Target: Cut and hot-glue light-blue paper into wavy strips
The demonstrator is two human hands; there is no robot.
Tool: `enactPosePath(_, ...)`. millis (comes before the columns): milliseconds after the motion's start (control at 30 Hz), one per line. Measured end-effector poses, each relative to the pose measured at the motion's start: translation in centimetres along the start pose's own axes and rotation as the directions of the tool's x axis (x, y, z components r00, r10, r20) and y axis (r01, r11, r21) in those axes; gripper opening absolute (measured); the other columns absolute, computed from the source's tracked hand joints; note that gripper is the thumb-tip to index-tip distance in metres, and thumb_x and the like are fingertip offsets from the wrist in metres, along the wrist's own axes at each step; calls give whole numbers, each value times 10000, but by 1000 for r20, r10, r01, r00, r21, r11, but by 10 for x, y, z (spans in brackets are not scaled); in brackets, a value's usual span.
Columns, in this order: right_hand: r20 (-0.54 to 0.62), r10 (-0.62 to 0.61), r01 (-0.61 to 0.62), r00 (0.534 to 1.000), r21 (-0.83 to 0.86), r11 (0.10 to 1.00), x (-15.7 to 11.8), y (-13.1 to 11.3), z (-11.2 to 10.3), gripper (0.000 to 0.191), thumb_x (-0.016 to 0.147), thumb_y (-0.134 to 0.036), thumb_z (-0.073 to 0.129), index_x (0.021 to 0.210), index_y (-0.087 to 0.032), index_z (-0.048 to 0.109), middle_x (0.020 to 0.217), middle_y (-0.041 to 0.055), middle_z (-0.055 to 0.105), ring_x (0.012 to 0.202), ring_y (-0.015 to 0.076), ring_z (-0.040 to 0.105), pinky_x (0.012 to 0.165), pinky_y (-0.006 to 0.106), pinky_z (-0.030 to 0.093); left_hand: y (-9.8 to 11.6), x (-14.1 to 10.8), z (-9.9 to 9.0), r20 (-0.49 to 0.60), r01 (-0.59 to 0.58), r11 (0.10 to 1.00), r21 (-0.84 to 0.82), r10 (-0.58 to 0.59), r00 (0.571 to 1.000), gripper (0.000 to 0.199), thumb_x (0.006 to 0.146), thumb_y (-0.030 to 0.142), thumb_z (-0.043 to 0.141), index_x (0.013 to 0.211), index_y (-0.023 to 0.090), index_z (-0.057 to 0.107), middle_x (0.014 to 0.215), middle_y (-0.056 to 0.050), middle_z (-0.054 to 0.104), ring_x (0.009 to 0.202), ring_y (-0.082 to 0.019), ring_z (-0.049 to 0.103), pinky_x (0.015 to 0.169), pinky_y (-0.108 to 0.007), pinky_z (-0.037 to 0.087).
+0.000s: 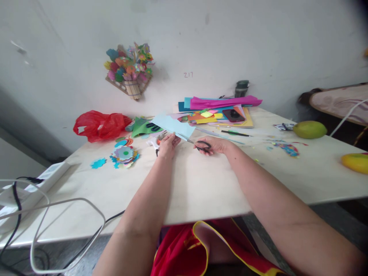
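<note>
A sheet of light blue paper (174,125) is held up over the middle of the table by my left hand (169,145), whose fingers close on its lower edge. My right hand (211,145) grips black-handled scissors (203,146). Their blades point left and lie at the paper's lower right edge; whether they are cutting into it I cannot tell. Left of my left hand is a stack of coloured paper flowers (125,154), with one blue paper flower (98,163) apart from it. A white glue gun, or something like one, is partly hidden behind my left hand.
Coloured paper sheets (224,101) and a dark phone (233,115) lie at the back, near a dark cup (242,88). A red plastic bag (102,125) sits back left. Cables and a power strip (54,174) line the left edge. Mangoes (309,130) and paper scraps (289,148) are on the right.
</note>
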State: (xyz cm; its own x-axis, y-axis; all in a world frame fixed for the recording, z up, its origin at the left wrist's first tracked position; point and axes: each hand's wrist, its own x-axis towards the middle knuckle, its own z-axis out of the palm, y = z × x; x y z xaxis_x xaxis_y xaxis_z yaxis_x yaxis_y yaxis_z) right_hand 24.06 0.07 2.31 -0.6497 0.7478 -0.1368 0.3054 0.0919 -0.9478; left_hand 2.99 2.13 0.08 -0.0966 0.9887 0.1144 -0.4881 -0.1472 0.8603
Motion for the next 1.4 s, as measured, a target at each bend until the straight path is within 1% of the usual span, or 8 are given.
enactPosePath(300, -46, 34, -35, 998, -20, 999, -5, -9, 5, 226, 787, -327, 503, 898, -134, 540, 468, -41, 516, 329, 56, 422, 276, 157, 219, -1, 2, -2, 2, 6, 999, -38, -6, 1000, 172, 653, 244, 715, 684, 137, 583, 644, -14, 639, 622, -115, 624, 777, -304, 501)
enactPosePath(467, -50, 45, -44, 998, 20, 999, -5, -11, 7, 179, 767, -291, 516, 858, -138, 538, 451, -47, 501, 313, 51, 409, 269, 154, 204, -2, 3, -2, -4, 13, 999, -34, -13, 1000, 155, 658, 232, 709, 679, 138, 587, 642, -16, 638, 621, -118, 625, 774, -304, 502)
enactPosePath(633, -48, 44, -41, 998, 57, 998, -3, -9, 7, 201, 769, -315, 522, 868, -141, 533, 465, -43, 510, 316, 52, 418, 265, 153, 199, -2, 4, -2, -6, 5, 999, -34, -5, 1000, 145, 662, 231, 703, 670, 141, 590, 654, -20, 640, 642, -126, 630, 788, -315, 499)
enactPosePath(833, -43, 5, -5, 999, 2, 1000, -1, -4, 5, 251, 797, -365, 513, 889, -133, 537, 491, -33, 536, 337, 51, 430, 272, 152, 214, -2, 2, 0, 4, 15, 1000, -12, -15, 1000, 178, 630, 239, 726, 657, 135, 584, 629, -13, 628, 630, -126, 624, 781, -322, 500)
enactPosePath(1000, -43, -8, 8, 999, -2, 1000, -1, -3, 4, 270, 802, -375, 507, 907, -128, 535, 492, -33, 532, 336, 50, 424, 277, 152, 217, -1, 0, 1, 21, 11, 1000, -17, -10, 1000, 174, 617, 228, 729, 648, 136, 585, 628, -9, 628, 614, -117, 616, 757, -305, 504)
enactPosePath(1233, -59, 14, -13, 998, 20, 1000, 0, -5, 5, 220, 782, -331, 514, 877, -135, 539, 468, -45, 510, 320, 50, 409, 273, 157, 206, -1, -1, 2, 3, 4, 1000, -1, -4, 1000, 192, 618, 247, 734, 661, 138, 583, 627, -10, 621, 638, -133, 627, 788, -334, 493)
enactPosePath(1400, -72, 31, -28, 997, 39, 999, -3, -10, 7, 154, 777, -288, 514, 827, -144, 536, 465, -46, 496, 314, 46, 396, 272, 158, 197, 0, -1, 2, -1, 11, 1000, -13, -11, 1000, 171, 625, 229, 726, 654, 138, 585, 623, -13, 631, 638, -130, 629, 787, -325, 501)
